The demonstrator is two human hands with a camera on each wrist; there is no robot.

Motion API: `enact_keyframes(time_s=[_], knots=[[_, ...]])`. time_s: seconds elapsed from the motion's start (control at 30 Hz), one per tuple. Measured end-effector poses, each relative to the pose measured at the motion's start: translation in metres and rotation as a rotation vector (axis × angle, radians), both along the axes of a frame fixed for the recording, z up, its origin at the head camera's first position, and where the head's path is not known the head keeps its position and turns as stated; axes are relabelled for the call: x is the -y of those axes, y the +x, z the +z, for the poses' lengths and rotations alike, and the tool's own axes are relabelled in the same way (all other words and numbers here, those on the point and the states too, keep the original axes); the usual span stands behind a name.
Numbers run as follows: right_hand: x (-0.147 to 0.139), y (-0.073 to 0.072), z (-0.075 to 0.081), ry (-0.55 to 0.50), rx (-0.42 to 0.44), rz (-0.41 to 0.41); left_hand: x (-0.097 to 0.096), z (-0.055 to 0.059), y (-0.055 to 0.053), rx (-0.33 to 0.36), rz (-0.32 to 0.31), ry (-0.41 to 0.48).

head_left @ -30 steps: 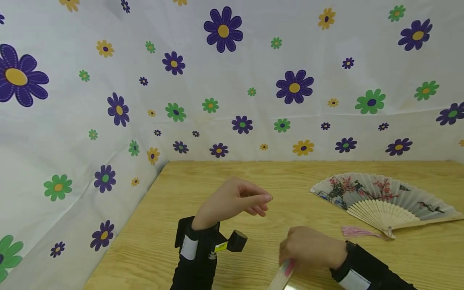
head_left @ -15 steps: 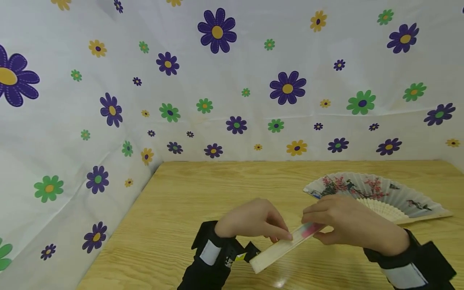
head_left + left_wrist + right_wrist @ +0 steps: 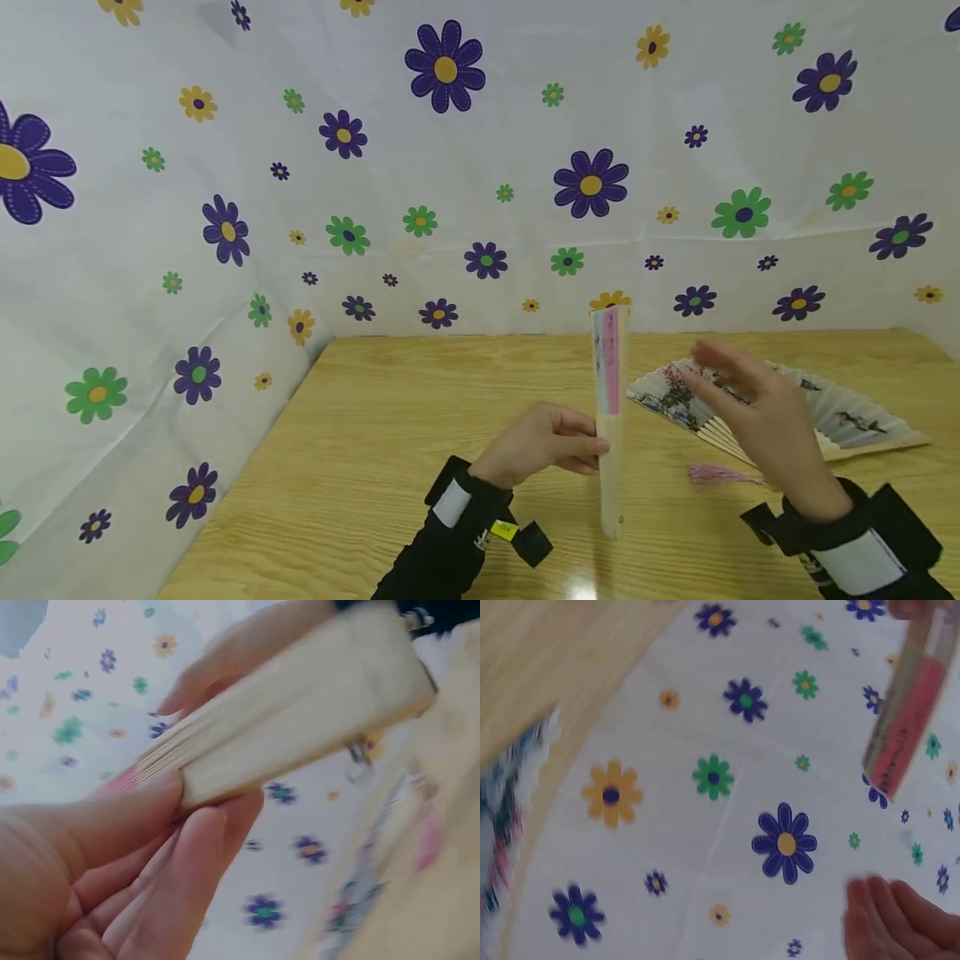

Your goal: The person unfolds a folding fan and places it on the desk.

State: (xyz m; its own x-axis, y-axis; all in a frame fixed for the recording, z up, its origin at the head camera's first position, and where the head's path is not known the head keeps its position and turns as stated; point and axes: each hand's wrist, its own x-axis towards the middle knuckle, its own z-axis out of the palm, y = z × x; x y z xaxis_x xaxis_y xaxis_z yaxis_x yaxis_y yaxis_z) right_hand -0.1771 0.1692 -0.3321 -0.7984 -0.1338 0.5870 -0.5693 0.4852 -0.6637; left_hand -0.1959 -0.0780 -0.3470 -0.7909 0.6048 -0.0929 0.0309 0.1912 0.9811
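A folded hand fan point(image 3: 611, 375) stands roughly upright above the table in the head view, its pale ribs low and its pink and bluish paper at the top. My left hand point(image 3: 543, 446) pinches it around the middle, thumb on one side and fingers on the other. Seen from the left wrist, the folded fan point(image 3: 300, 712) shows its stacked ribs and a small metal ring near the rivet end. My right hand point(image 3: 765, 425) is raised to the right, apart from the fan and holding nothing, its fingers fairly straight in the right wrist view.
An open fan point(image 3: 675, 396) painted with blossoms lies on the wooden table point(image 3: 360, 417) at the right, partly behind my right hand. Its pink tassel point(image 3: 716, 474) lies toward me. A flower-print cloth point(image 3: 450, 192) hangs behind and to the left.
The folded fan has come up from low over the table and turned from slanting to upright in my left hand. My right hand has let go of it and lifted away to the right.
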Motion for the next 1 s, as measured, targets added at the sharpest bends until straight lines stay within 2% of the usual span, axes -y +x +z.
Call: enact_keyframes(time_s=[0.1,0.13,0.17,0.23,0.3,0.37,0.47,0.63,0.83,1.0], knots=[[-0.001,0.003,-0.008,-0.024,0.476,0.197,-0.007,-0.018,0.0,0.085,0.005,0.023],[0.001,0.003,-0.012,-0.027,0.583,0.262,-0.009,-0.023,0.001,0.095,0.001,0.014],[0.004,0.003,-0.016,-0.023,0.659,0.31,-0.011,-0.027,0.001,0.101,-0.004,0.003],[0.011,0.003,-0.024,-0.014,0.719,0.354,-0.016,-0.033,0.002,0.095,-0.023,-0.029],[0.017,0.004,-0.029,-0.001,0.73,0.335,-0.019,-0.036,0.002,0.082,-0.053,-0.06],[0.02,0.005,-0.033,0.012,0.706,0.304,-0.02,-0.036,0.003,0.074,-0.08,-0.08],[0.023,0.006,-0.035,0.033,0.658,0.253,-0.022,-0.034,0.004,0.071,-0.089,-0.105],[0.029,0.01,-0.035,0.071,0.583,0.157,-0.026,-0.034,0.008,0.041,-0.04,-0.134],[0.028,0.012,-0.033,0.131,0.556,0.024,-0.026,-0.033,0.01,-0.016,0.023,-0.14],[0.026,0.011,-0.035,0.132,0.556,0.005,-0.026,-0.032,0.01,-0.023,0.047,-0.146]])
